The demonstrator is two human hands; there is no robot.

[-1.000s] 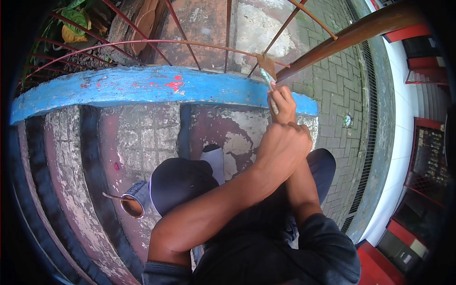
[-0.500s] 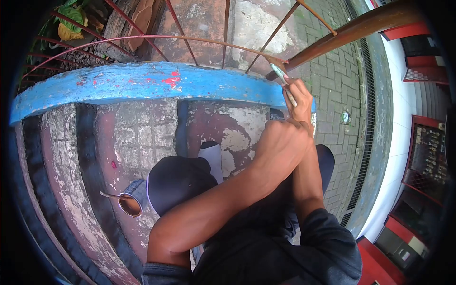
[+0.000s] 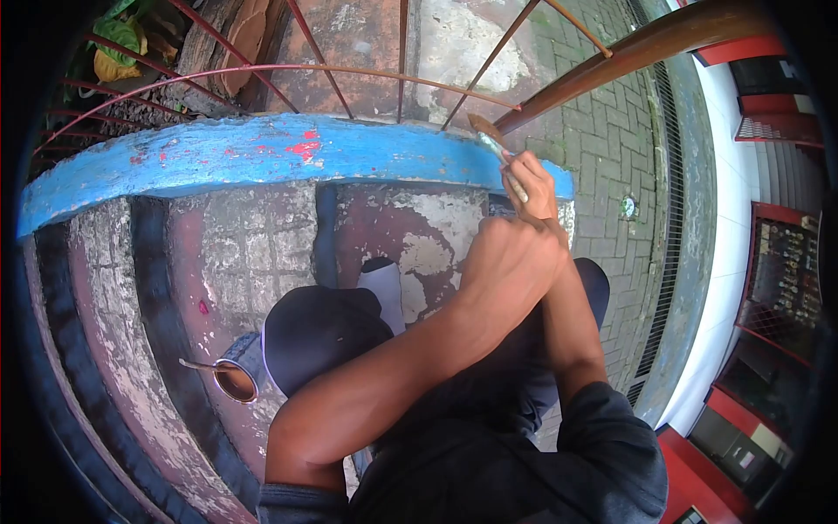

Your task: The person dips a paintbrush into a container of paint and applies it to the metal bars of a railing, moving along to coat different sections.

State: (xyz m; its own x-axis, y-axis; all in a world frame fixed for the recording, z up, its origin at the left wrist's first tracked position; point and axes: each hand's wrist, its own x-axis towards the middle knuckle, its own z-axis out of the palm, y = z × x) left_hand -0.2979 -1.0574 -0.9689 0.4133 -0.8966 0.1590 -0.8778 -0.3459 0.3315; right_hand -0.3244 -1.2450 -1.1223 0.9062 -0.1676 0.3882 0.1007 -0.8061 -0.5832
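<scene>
My right hand [image 3: 529, 182] grips a paintbrush [image 3: 494, 140] with a pale handle. Its brown-stained bristles touch the foot of the thick brown handrail pipe [image 3: 628, 54], where the pipe meets the blue concrete curb [image 3: 262, 150]. My left hand [image 3: 515, 260] is closed in a fist and rests against my right wrist, with the left forearm crossing over my lap. Thin red-brown railing bars [image 3: 349, 72] curve above the curb.
A small paint can [image 3: 236, 377] with brown paint and a stick in it stands on the worn steps at lower left. My dark-trousered knee [image 3: 319, 336] and grey shoe [image 3: 384, 293] lie beside it. Brick paving [image 3: 611, 157] and a drain grate [image 3: 672, 262] run along the right.
The brush went up and right along the pipe's base, then came back left and slightly down. My left fist stayed on the right wrist throughout.
</scene>
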